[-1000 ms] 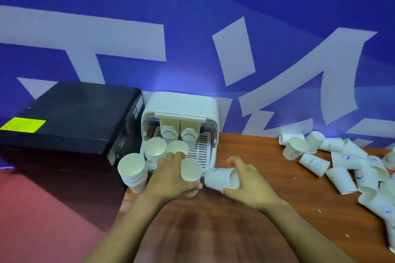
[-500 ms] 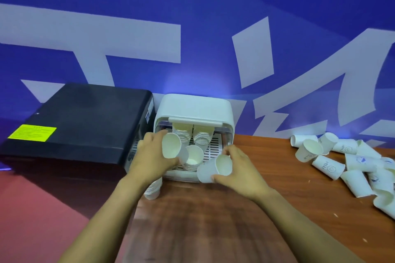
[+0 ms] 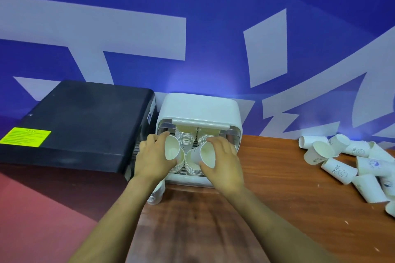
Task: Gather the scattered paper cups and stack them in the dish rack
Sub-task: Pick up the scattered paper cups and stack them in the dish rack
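A white lidded dish rack (image 3: 199, 109) stands against the blue wall with several stacks of paper cups (image 3: 185, 137) inside. My left hand (image 3: 152, 157) grips a white paper cup (image 3: 172, 150) tilted over the front left stack. My right hand (image 3: 223, 161) grips a second paper cup (image 3: 204, 153) tilted over the front right stack (image 3: 192, 167). Another stack of cups (image 3: 156, 194) stands on the table by the rack's left front corner, partly hidden by my left forearm. Scattered paper cups (image 3: 339, 168) lie in a heap at the right.
A black box (image 3: 81, 121) with a yellow label sits just left of the rack. The wooden table (image 3: 267, 188) runs from the rack to the right edge. Red floor (image 3: 38, 209) shows at the lower left.
Both hands have moved forward from the table in front of the rack into its opening, each carrying its cup. The view has shifted closer to the rack.
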Demonstrator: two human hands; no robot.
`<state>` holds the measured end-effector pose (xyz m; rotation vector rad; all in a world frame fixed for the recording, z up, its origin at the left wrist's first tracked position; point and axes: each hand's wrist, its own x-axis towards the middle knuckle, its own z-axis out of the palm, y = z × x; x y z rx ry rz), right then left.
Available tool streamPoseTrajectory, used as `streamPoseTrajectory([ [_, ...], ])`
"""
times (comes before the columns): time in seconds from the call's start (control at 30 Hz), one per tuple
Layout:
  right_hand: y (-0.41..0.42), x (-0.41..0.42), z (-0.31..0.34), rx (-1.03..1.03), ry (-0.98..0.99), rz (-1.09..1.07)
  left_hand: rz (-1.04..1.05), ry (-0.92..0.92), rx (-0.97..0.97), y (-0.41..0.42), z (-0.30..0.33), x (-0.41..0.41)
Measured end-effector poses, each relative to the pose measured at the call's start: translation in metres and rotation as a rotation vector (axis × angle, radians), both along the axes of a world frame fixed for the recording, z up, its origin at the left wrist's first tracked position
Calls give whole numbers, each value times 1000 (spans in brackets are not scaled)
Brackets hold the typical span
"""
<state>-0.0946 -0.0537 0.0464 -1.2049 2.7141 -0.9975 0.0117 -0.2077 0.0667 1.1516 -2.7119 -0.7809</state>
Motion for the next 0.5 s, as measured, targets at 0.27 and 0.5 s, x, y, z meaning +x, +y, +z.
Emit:
streamPoseTrajectory([
  [0.27, -2, -9, -30, 392, -204, 213, -96, -260, 87, -6, -28, -9],
  [0.5, 4, -19, -38, 418, -288, 241, -127, -368, 122, -9, -42, -5],
])
